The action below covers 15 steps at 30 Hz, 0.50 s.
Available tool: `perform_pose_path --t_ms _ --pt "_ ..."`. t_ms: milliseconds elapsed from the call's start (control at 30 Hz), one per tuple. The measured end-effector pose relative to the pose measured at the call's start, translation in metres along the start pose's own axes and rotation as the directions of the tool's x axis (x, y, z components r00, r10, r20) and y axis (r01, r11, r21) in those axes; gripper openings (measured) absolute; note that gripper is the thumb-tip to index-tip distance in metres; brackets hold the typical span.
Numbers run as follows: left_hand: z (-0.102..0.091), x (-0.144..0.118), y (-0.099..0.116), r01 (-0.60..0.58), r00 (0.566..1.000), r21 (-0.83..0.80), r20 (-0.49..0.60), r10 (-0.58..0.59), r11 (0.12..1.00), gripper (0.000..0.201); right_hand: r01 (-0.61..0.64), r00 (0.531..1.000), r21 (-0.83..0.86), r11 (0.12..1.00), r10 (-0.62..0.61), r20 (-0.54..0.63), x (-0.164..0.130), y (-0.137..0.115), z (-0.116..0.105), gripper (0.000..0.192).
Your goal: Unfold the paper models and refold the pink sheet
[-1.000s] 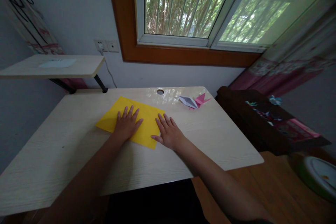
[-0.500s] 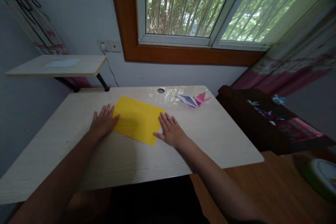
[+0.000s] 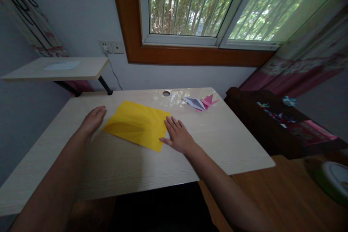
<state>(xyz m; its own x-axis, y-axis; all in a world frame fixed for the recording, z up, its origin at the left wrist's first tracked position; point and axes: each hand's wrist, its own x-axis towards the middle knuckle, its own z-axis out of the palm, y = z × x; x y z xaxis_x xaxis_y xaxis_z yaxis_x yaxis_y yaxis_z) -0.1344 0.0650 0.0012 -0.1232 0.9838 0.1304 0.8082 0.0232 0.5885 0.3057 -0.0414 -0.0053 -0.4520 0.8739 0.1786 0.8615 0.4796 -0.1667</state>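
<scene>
Pinning folded yellow paper sheet (image 3: 138, 128): my right hand (image 3: 178, 137) lies flat, fingers spread, on its near edge; left hand (image 3: 92, 119), open, rests beside it on pale wood tabletop (image 3: 130, 166). Press evenly.

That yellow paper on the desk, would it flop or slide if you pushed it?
The yellow paper is likely floppy: its left part bulges up off the desk. It probably slides easily, since the desk looks glossy. The right hand pressing its edge likely keeps it from shifting.
</scene>
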Motion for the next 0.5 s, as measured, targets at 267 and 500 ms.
perform_pose_path --t_ms 267,500 --pt "0.014 0.009 0.04 0.016 0.991 -0.167 0.136 0.007 0.986 0.076 0.015 0.999 0.088 0.996 -0.011 -0.036 -0.001 0.003 -0.012 0.058" --pt "0.018 0.005 0.05 0.045 0.992 -0.165 0.125 -0.024 0.985 0.074 0.118 0.987 0.138 0.983 -0.102 -0.121 0.001 0.012 -0.006 0.057"
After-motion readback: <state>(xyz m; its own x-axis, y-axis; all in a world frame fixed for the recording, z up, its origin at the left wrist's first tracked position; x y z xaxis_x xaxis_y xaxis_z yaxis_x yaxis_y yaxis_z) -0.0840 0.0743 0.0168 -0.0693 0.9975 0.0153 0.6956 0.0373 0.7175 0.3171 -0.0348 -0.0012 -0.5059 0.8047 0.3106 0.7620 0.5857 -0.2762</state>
